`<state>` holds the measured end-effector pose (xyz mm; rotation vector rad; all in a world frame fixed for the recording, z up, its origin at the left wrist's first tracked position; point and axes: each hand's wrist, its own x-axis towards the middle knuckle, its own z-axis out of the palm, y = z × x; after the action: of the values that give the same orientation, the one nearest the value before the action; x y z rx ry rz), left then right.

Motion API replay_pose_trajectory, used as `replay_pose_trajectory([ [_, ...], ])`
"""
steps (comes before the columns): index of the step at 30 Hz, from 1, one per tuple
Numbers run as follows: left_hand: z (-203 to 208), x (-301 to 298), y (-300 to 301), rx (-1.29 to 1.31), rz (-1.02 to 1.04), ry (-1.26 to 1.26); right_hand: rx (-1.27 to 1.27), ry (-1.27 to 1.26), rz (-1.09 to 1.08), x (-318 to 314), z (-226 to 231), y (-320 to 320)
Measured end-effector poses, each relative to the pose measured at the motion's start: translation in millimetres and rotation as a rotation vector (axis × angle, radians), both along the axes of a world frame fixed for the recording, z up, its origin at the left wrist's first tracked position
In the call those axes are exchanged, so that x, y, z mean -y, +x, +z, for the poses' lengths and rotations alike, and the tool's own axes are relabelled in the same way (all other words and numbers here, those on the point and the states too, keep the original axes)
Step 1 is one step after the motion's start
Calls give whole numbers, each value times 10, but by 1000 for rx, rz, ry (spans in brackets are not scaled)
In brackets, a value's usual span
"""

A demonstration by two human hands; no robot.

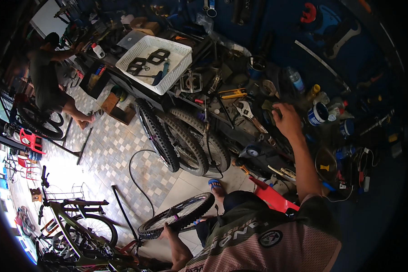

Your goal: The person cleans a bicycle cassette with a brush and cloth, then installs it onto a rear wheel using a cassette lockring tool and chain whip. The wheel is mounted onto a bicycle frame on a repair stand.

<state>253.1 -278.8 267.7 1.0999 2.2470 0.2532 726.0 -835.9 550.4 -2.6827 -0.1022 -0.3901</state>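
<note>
Low in front of me, a bicycle wheel [191,216] with a knobby black tire leans at a slant. My left hand [167,233] grips its near side, and part of the fingers is hidden behind the tire. Over the cluttered workbench, my right hand [284,119] reaches out with bent fingers somewhat apart, and I see nothing in it. Close by its fingertips is a dull green item [267,105], perhaps a cloth. An adjustable wrench [250,113] lies left of that hand, near a yellow-handled tool [232,93].
A white plastic basket [181,63] with pedals and tools sits on the bench. Several wheels [179,140] lean below it. A bicycle [72,226] stands at lower left, and a red plastic piece [272,196] lies near my right side. Another person [50,77] stands at far left.
</note>
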Motion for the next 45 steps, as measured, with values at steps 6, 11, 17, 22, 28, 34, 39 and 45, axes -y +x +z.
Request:
replay_pose_trajectory([
  [6,83,-383,118,355,-167,117,-85,35,104,-266,53,336],
  [11,56,-256,172,507,-338,185,-214,37,317,-826,3,591],
  [17,6,433,238,520,-569,159,-524,-202,333,-1137,-328,921],
  [22,61,552,358,57,-875,255,-750,-132,330,-1176,-759,1073],
  [28,241,721,665,58,-789,-28,-812,8,343,-1066,-972,1094],
  [34,218,767,790,144,-842,-1,-719,-79,282,-1428,-999,971],
  [39,281,792,470,221,-963,-14,-768,59,175,-1375,-997,791],
  [45,494,805,192,-25,-1029,-1,-745,480,174,-1320,-401,-122],
])
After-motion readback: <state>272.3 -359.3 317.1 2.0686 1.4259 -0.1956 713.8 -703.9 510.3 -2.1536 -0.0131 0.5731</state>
